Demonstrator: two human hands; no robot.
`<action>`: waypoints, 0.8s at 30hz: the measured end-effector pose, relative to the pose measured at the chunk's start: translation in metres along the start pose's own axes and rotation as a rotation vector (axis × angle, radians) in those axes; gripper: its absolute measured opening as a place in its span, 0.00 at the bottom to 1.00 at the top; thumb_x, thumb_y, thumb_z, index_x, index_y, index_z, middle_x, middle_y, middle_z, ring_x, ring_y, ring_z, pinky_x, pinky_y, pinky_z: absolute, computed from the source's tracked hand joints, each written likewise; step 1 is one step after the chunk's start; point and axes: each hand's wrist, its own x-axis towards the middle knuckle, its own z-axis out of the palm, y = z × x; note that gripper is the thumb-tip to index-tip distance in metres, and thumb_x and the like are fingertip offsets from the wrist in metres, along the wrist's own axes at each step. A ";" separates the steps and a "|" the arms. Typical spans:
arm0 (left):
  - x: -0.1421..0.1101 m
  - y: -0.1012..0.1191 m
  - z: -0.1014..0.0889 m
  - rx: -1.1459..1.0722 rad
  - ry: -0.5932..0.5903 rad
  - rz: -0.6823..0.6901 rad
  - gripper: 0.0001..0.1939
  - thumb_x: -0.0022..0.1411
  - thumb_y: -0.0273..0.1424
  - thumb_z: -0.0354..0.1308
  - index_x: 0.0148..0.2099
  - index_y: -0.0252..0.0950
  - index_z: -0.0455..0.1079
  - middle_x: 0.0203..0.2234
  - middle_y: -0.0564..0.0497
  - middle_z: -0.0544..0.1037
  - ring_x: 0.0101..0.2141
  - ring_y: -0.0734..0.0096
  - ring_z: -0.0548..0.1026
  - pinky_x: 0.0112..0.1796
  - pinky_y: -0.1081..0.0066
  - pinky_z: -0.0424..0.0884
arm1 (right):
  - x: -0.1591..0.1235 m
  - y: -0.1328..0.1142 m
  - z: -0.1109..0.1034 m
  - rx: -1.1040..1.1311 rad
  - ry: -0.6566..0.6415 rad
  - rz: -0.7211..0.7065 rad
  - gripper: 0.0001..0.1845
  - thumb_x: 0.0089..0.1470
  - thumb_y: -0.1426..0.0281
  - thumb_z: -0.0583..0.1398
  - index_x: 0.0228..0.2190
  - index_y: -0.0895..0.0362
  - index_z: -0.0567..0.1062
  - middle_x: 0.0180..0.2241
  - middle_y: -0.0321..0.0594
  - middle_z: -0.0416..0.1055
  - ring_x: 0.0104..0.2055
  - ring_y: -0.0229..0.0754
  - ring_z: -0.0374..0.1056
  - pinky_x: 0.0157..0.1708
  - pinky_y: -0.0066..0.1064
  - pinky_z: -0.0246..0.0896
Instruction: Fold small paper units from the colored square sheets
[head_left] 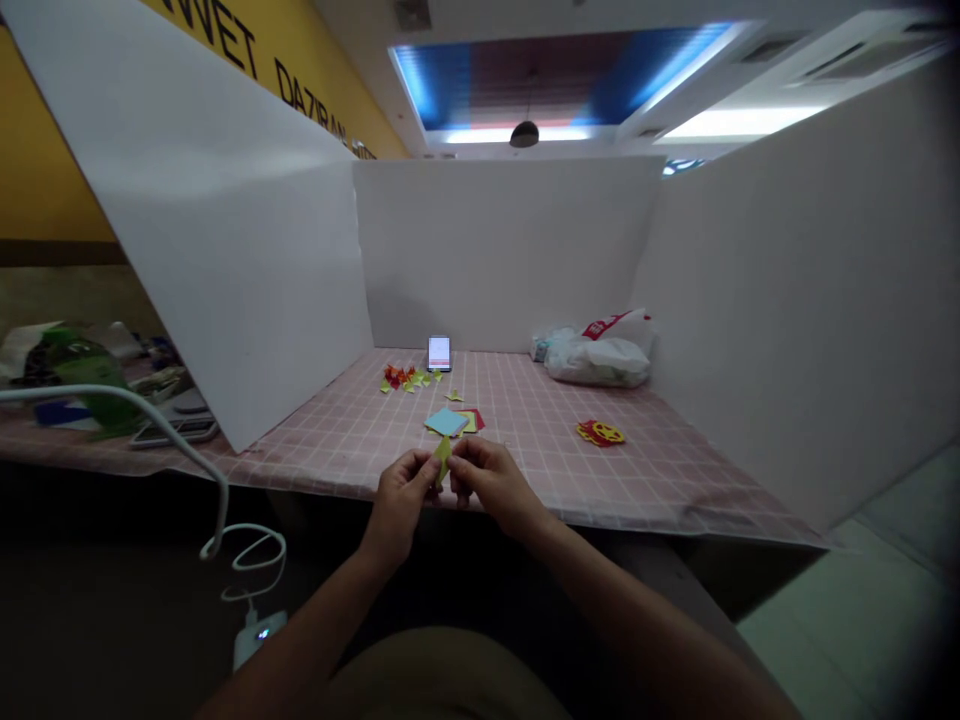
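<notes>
Both my hands meet at the near edge of the table, pinching a small yellow-green folded paper (443, 458) between them. My left hand (401, 490) grips its left side with curled fingers. My right hand (491, 478) holds its right side, fingers also closed. Just beyond them lies a small stack of coloured paper squares (452, 421), blue on top with yellow and red beneath. Farther back sits a scatter of small folded paper pieces (409, 378), red and yellow-green.
A phone (439, 352) with a lit screen leans on the back white board. A white plastic bag (600, 352) lies back right, a red-and-yellow paper piece (600, 433) right of centre. White boards (240, 250) wall the pink checked tablecloth (660, 470). A white cable (225, 520) hangs left.
</notes>
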 end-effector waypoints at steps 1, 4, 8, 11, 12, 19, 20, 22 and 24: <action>0.012 -0.005 -0.003 0.028 -0.007 0.009 0.14 0.57 0.42 0.63 0.33 0.34 0.73 0.23 0.55 0.70 0.25 0.76 0.67 0.29 0.75 0.65 | 0.009 0.006 -0.003 -0.013 0.029 0.003 0.09 0.51 0.65 0.60 0.25 0.57 0.69 0.18 0.30 0.67 0.16 0.33 0.62 0.18 0.26 0.59; 0.052 -0.020 -0.014 0.060 0.002 -0.001 0.17 0.47 0.42 0.70 0.30 0.33 0.74 0.24 0.53 0.73 0.24 0.76 0.67 0.26 0.75 0.64 | 0.044 0.029 -0.010 -0.052 0.157 0.014 0.05 0.47 0.70 0.60 0.23 0.58 0.69 0.18 0.31 0.67 0.16 0.32 0.62 0.18 0.25 0.58; 0.099 -0.040 -0.025 0.050 0.037 -0.041 0.19 0.42 0.42 0.71 0.28 0.32 0.72 0.18 0.57 0.69 0.18 0.80 0.61 0.20 0.76 0.57 | 0.093 0.061 -0.011 -0.032 0.246 0.023 0.05 0.44 0.73 0.60 0.20 0.58 0.68 0.17 0.30 0.66 0.17 0.31 0.61 0.17 0.23 0.54; 0.119 -0.051 -0.026 0.031 0.038 -0.067 0.21 0.41 0.42 0.72 0.28 0.33 0.70 0.16 0.57 0.68 0.16 0.80 0.62 0.19 0.76 0.57 | 0.117 0.081 -0.009 0.018 0.321 0.033 0.07 0.45 0.70 0.60 0.20 0.57 0.66 0.15 0.28 0.63 0.16 0.32 0.58 0.16 0.23 0.54; 0.123 -0.054 -0.026 0.024 0.034 -0.074 0.21 0.41 0.42 0.71 0.29 0.33 0.69 0.17 0.56 0.70 0.17 0.80 0.64 0.20 0.76 0.59 | 0.122 0.086 -0.009 0.036 0.337 0.034 0.07 0.44 0.70 0.60 0.20 0.56 0.66 0.15 0.28 0.63 0.16 0.32 0.58 0.17 0.24 0.55; 0.132 -0.064 -0.029 0.026 0.047 -0.091 0.16 0.46 0.38 0.69 0.30 0.32 0.70 0.18 0.56 0.72 0.17 0.80 0.66 0.20 0.77 0.60 | 0.122 0.095 -0.021 0.147 0.325 0.057 0.09 0.44 0.64 0.61 0.25 0.56 0.68 0.19 0.31 0.68 0.18 0.33 0.62 0.21 0.26 0.61; 0.132 -0.065 -0.031 0.032 0.052 -0.091 0.15 0.47 0.38 0.68 0.31 0.33 0.70 0.18 0.56 0.71 0.17 0.80 0.66 0.19 0.77 0.59 | 0.120 0.094 -0.023 0.158 0.320 0.055 0.10 0.44 0.64 0.62 0.26 0.56 0.69 0.20 0.31 0.68 0.18 0.33 0.63 0.21 0.26 0.62; 0.132 -0.065 -0.032 0.045 0.054 -0.093 0.16 0.47 0.38 0.68 0.31 0.33 0.70 0.18 0.56 0.71 0.17 0.79 0.66 0.19 0.77 0.59 | 0.116 0.092 -0.024 0.172 0.297 0.059 0.11 0.43 0.63 0.63 0.26 0.56 0.69 0.21 0.31 0.69 0.19 0.33 0.63 0.22 0.26 0.62; 0.131 -0.066 -0.033 0.063 0.045 -0.093 0.16 0.46 0.39 0.69 0.31 0.32 0.70 0.18 0.56 0.71 0.17 0.79 0.66 0.19 0.76 0.60 | 0.115 0.092 -0.024 0.176 0.275 0.061 0.11 0.42 0.63 0.63 0.25 0.57 0.69 0.20 0.31 0.68 0.19 0.33 0.63 0.21 0.26 0.60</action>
